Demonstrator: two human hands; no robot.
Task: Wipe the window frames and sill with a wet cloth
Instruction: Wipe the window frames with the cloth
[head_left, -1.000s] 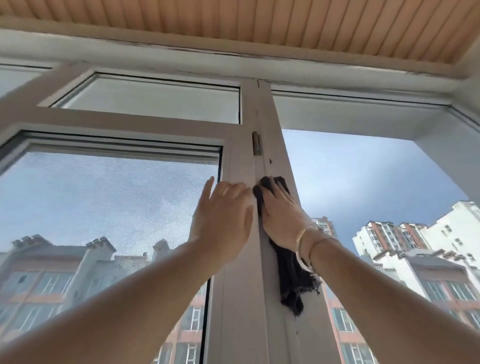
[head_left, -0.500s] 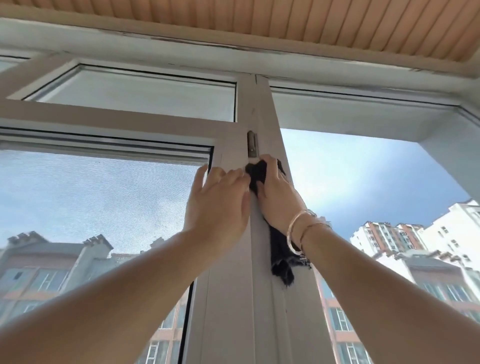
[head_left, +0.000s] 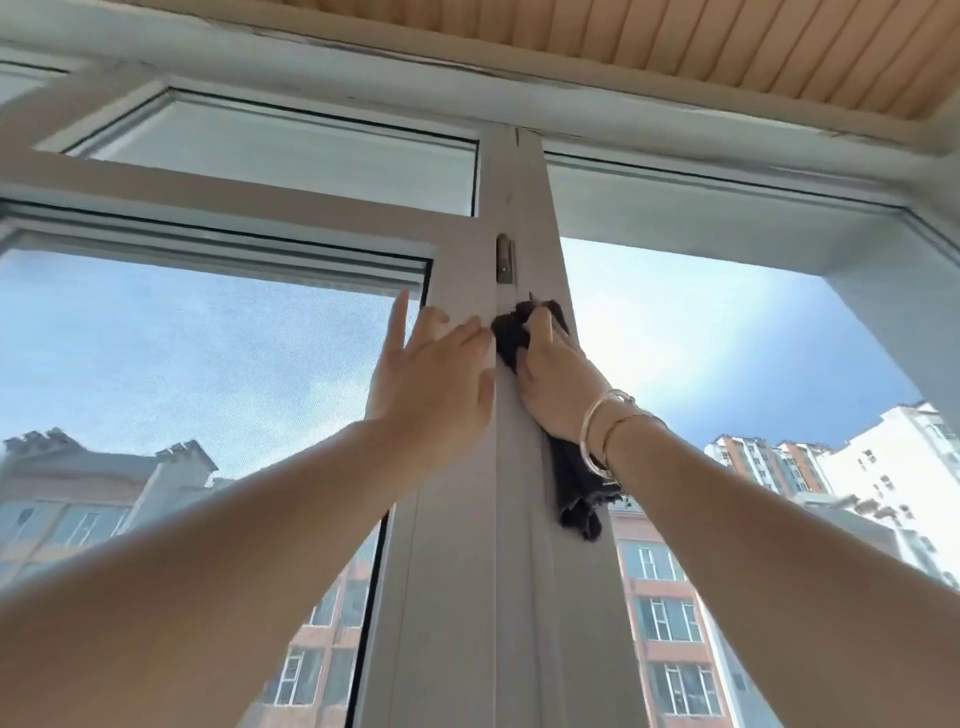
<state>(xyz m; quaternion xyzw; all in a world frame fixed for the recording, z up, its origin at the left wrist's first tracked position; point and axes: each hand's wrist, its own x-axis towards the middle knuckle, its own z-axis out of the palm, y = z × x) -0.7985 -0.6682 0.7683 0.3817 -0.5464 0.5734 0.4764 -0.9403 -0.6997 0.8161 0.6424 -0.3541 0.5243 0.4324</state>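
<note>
Cloth (head_left: 514, 338) dark, pressed to frame post (head_left: 467, 597) under right hand (head_left: 556, 389), fingers curled over it | left hand (head_left: 434, 387) flat, fingers spread

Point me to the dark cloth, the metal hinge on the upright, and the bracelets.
dark cloth (head_left: 577, 491), head view, hanging lower end.
metal hinge (head_left: 504, 260), head view, middle of the plate.
bracelets (head_left: 605, 431), head view, bands at the right wrist.
</note>
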